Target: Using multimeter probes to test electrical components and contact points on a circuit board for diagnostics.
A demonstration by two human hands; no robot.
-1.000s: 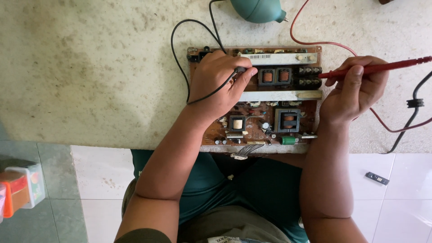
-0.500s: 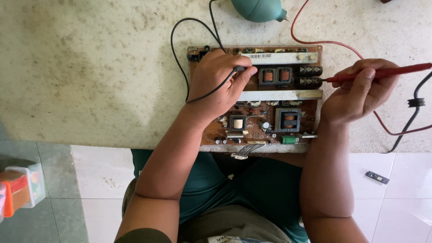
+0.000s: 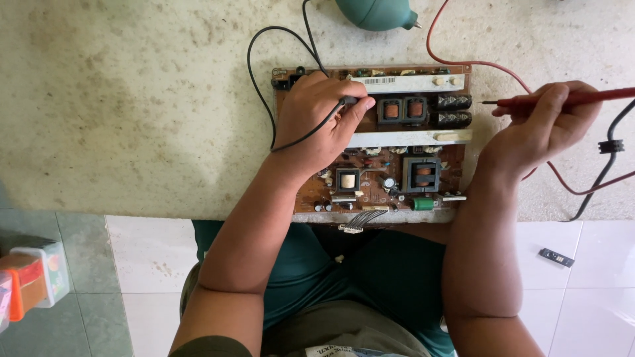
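Brown circuit board [image 3: 397, 158] lies flat at the desk [image 3: 132, 99] edge — coils, capacitors, pale heatsink strips. Left hand [image 3: 317, 122] grips the black probe [image 3: 348, 101] on it; right hand [image 3: 546, 125] pinches the red probe [image 3: 562, 99] beside it.

1 circuit board [image 3: 397, 158], 2 probes: 1 black [image 3: 348, 101], 1 red [image 3: 562, 100]; 1 teal blower [image 3: 377, 13].

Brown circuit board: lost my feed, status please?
Left hand holds black probe on brown circuit board. Right hand holds red probe off it.
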